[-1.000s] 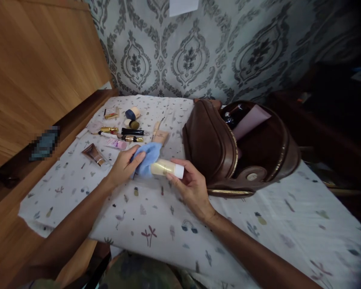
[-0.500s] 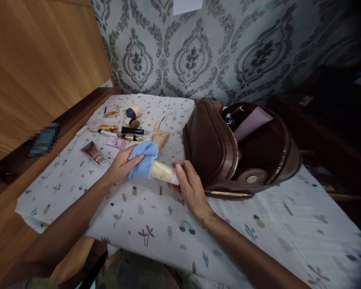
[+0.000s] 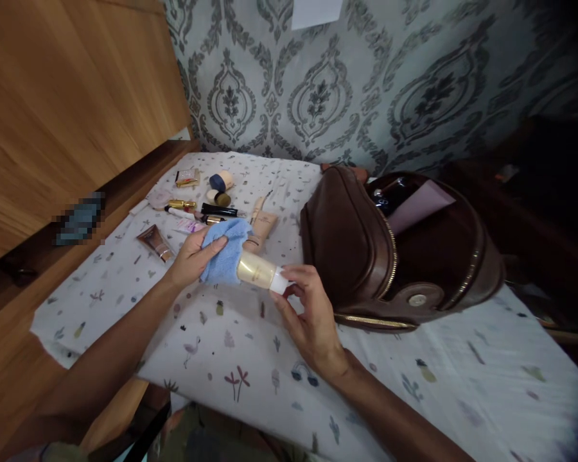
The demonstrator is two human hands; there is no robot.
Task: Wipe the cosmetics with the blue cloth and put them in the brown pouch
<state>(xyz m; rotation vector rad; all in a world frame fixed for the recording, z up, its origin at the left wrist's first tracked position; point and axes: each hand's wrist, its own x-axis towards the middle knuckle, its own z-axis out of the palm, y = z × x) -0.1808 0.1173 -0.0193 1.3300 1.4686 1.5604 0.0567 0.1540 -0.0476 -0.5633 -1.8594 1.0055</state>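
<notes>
On pale yellow tube (image 3: 257,269): small print (image 3: 257,278), unreadable.

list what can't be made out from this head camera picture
All in the head view:
Tube: left end covered by the blue cloth; print too small to read.
Left hand: most fingers hidden behind the cloth.
Brown bag: inside bottom lost in shadow.
White sheet: cut off by the top edge.
Item at left: masked by pixel blocks.

A fuzzy blue cloth (image 3: 227,255) is looking matt, the plastic tube (image 3: 256,269) is gleaming, and the bag (image 3: 340,234) (smooth, leather-like) is shining dully.
</notes>
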